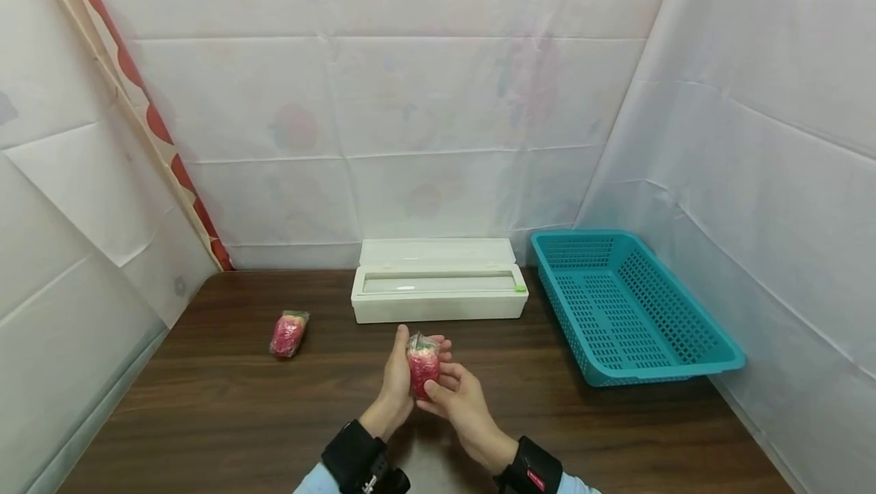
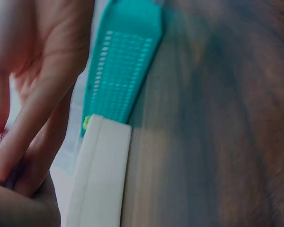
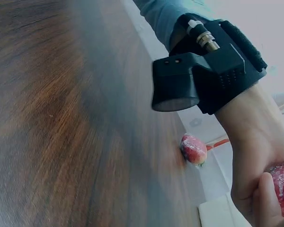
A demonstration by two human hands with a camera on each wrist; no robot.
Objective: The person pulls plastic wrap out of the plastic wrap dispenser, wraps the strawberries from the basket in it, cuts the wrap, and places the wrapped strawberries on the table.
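At lower centre we grip a wrapped fruit (image 1: 423, 366) in both hands (image 1: 397, 384) (image 1: 460, 401), fingers curled round it. We judge the wrapping nearly finished; next, press the film's loose top down.

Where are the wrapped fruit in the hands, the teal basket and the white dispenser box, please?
wrapped fruit (image 1: 423, 367), head view, its red middle
teal basket (image 1: 691, 363), head view, near rim
white dispenser box (image 1: 438, 309), head view, front wall

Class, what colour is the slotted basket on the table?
Teal; the basket shows best in the head view.
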